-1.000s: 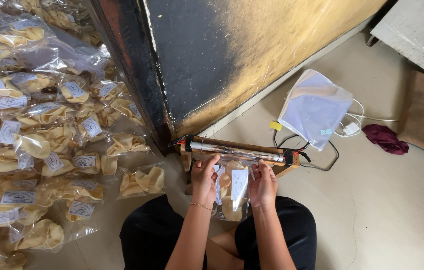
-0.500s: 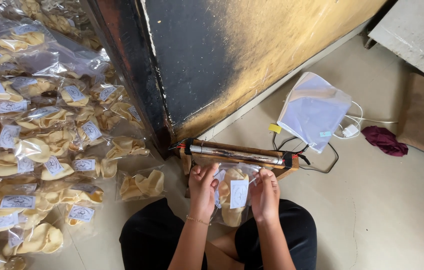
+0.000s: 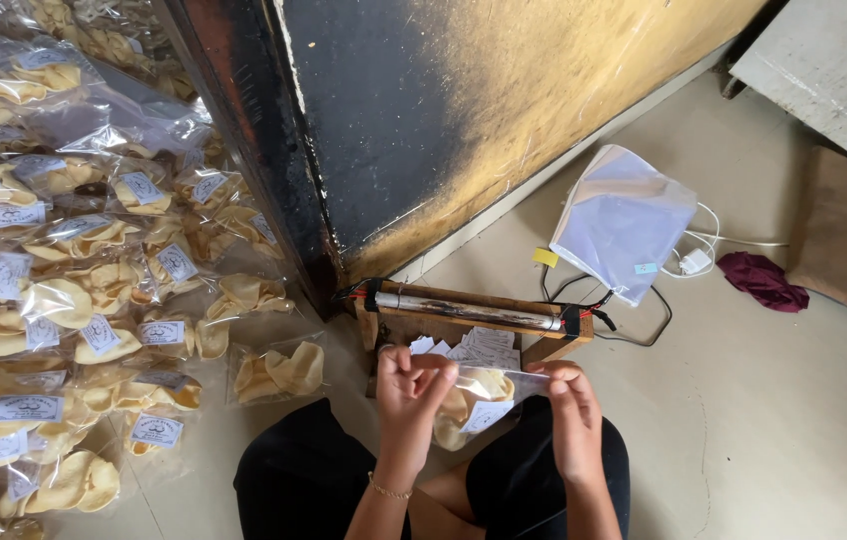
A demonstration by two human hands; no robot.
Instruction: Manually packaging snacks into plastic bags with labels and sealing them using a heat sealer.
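Crackers in a clear plastic bag (image 3: 474,400) sit low in the middle of the scene, held over the seated person's lap, with a small white label showing through the film. Going from the left: a big heap of filled cracker bags (image 3: 54,300) covers the floor there, each with its own white label, and one loose bag (image 3: 279,370) lies apart at the heap's near right edge. Next comes the dark door edge (image 3: 244,150), running from far to near. The left hand (image 3: 409,385) pinches the left end of the bag's top edge between thumb and fingers, a thin bracelet on that wrist. Just beyond the bag, on the far side, a wooden stand carrying a metal sealing bar (image 3: 469,310) sits on the floor, with a small stack of white labels (image 3: 484,347) at its base. The right hand (image 3: 572,410) grips the bag's right end, stretching the top edge level between the two hands. Farther right and far lie a folded clear plastic sheet (image 3: 624,220), a white cable with plug (image 3: 696,260) and a dark red cloth (image 3: 764,282).
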